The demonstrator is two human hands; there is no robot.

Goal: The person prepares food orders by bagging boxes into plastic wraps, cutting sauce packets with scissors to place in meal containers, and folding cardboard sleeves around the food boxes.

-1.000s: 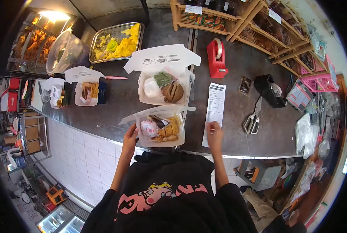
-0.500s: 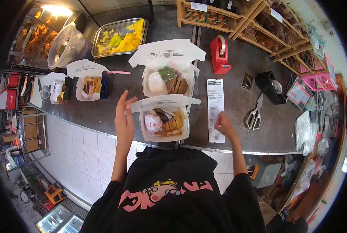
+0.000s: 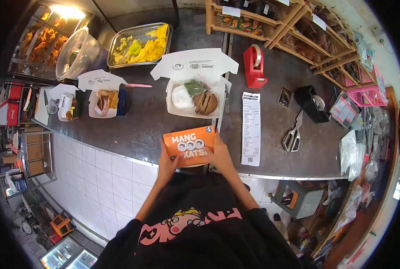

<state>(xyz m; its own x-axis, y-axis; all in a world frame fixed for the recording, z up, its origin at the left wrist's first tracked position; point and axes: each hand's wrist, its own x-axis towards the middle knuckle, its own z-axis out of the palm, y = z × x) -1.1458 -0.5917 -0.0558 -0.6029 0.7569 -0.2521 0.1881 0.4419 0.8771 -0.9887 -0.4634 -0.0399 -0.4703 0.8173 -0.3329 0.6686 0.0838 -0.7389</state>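
Observation:
Between my two hands is a closed meal box (image 3: 187,136) with an orange lid lettered "MANG" and "KATS", at the counter's front edge. My left hand (image 3: 167,160) grips its left side, thumb on the lid. My right hand (image 3: 220,155) holds the right side the same way. Just behind stands an open white meal box (image 3: 175,112), its lid raised. Inside are a white wrapped lump (image 3: 181,97), a bag of something green (image 3: 193,86) and a sliced brown patty (image 3: 206,103). To the right lies a long printed receipt (image 3: 251,130).
Two smaller open boxes (image 3: 102,80) (image 3: 58,92) stand left, near a pink pen-like item (image 3: 138,85). A metal tray (image 3: 115,46) of yellow food sits behind. Rightward are a red tape dispenser (image 3: 254,74), scissors (image 3: 292,138), a black tape dispenser (image 3: 311,105) and wooden racks (image 3: 271,31).
The near box's raised lid has come down over the food, and its orange top now shows. Both hands have moved inward onto the box, the right one away from the receipt.

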